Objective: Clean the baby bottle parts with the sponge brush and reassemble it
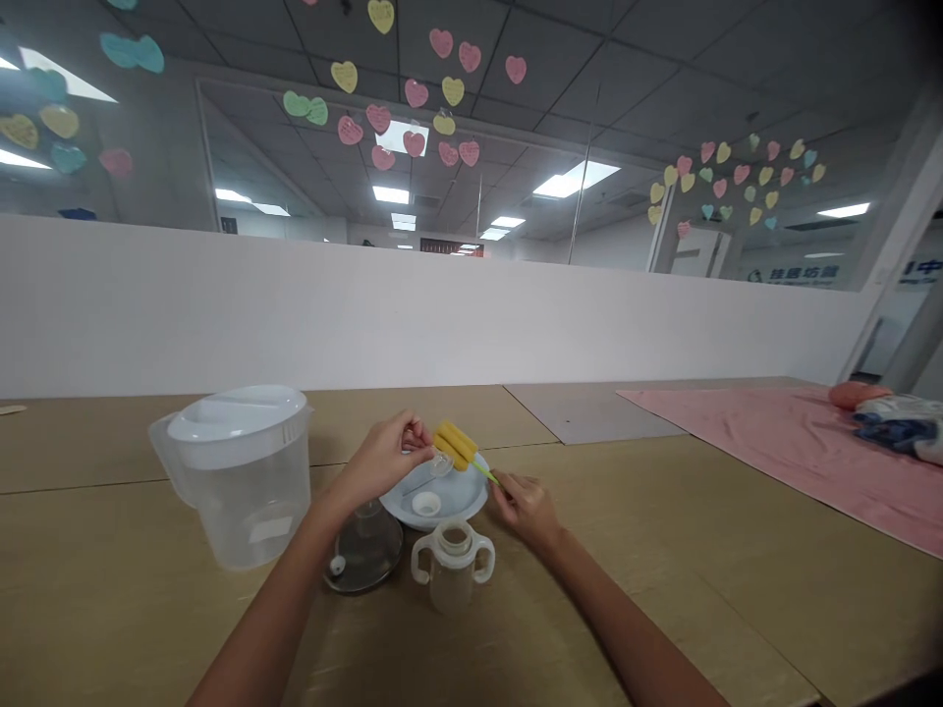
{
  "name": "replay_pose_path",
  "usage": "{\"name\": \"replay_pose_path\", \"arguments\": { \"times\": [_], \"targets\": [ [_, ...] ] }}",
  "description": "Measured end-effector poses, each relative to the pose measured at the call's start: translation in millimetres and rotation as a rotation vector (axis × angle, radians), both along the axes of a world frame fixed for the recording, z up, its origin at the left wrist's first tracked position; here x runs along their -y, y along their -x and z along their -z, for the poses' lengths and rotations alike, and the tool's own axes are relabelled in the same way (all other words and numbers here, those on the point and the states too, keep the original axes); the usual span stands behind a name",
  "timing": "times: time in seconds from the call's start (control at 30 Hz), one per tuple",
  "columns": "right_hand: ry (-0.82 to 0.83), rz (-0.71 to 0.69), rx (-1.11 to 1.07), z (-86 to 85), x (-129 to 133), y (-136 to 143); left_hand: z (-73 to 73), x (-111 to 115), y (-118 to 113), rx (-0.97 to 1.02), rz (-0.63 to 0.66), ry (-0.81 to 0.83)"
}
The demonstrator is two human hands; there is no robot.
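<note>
Left hand: a small, clear, round piece [440,463] is pinched between the thumb and fingers of the left hand [402,452]. It looks smooth and see-through.
Right hand: the thin green handle of the sponge brush [457,445] is pinched by the fingers of the right hand [526,503]. The brush head is soft, yellow and made of long, puffy strips. It is held up close to the clear piece, but whether the two touch cannot be told.
Bowl: a pale, round, shiny bowl [471,499] is seen under and between the hands. A small white ring [425,504] is held inside it.
Cup: a see-through cup [452,579] with two curved white handles is stood upright, nearer than both hands and between the arms. Its round top is left open.
Tray: a dark, round, shiny tray [368,565] is set below the left hand, partly hidden by the left arm. A little white round bit [337,566] is carried on it.
Jug: a big, cloudy plastic jug [254,491] with a white lid is placed left of the left hand.
Desk: the flat tan desk [626,550] is partly covered, well right of the right hand, by a soft, wrinkled pink cloth [803,442].
</note>
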State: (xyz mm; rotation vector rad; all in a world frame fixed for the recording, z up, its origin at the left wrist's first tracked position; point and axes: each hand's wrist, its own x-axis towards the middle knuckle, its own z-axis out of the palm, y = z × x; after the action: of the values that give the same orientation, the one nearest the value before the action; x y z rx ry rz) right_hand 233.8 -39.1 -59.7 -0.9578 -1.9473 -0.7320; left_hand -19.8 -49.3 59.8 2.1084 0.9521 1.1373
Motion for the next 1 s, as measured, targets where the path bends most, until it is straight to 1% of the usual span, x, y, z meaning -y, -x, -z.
{"name": "replay_pose_path", "arguments": {
  "times": [0.03,0.07,0.1,0.2,0.33,0.4,0.47,0.53,0.57,0.67,0.77,0.87,0.93,1.0],
  "targets": [
    [-0.014,0.000,0.011,-0.9,1,0,-3.2,2,1,0.015,0.022,0.003],
    [-0.030,-0.004,0.026,-1.8,2,1,-6.2,5,2,0.006,0.016,-0.010],
    [-0.046,-0.011,0.044,-2.6,2,1,-9.2,7,4,-0.026,-0.019,-0.037],
    [-0.068,-0.029,0.078,-3.9,4,1,-19.1,15,10,-0.206,-0.194,-0.125],
    [-0.049,-0.030,0.050,-2.6,3,0,-30.5,24,25,-0.405,-0.315,-0.118],
    [-0.042,-0.029,0.004,-1.1,1,-1,-30.8,24,34,-0.515,-0.385,-0.110],
    [-0.038,-0.031,-0.038,0.4,-1,-2,-25.4,18,43,-0.678,-0.440,-0.051],
    [-0.033,-0.035,-0.057,1.6,-2,-3,-14.8,9,49,-0.841,-0.437,0.072],
    [-0.029,-0.036,-0.059,2.0,-3,-3,-8.4,3,50,-0.888,-0.420,0.127],
    [-0.022,-0.033,-0.046,2.8,-3,-3,10.7,-10,46,-0.946,-0.377,0.221],
    [-0.026,-0.024,-0.040,3.8,-3,-4,22.8,-16,40,-0.965,-0.339,0.260],
    [-0.027,-0.014,-0.052,4.8,-4,-5,24.5,-16,35,-0.966,-0.326,0.242],
    [-0.011,-0.016,-0.053,4.9,-4,-5,21.5,-14,29,-0.951,-0.345,0.180],
    [0.007,-0.020,-0.054,4.6,-3,-4,18.6,-11,19,-0.924,-0.353,0.103]
  ]
}}
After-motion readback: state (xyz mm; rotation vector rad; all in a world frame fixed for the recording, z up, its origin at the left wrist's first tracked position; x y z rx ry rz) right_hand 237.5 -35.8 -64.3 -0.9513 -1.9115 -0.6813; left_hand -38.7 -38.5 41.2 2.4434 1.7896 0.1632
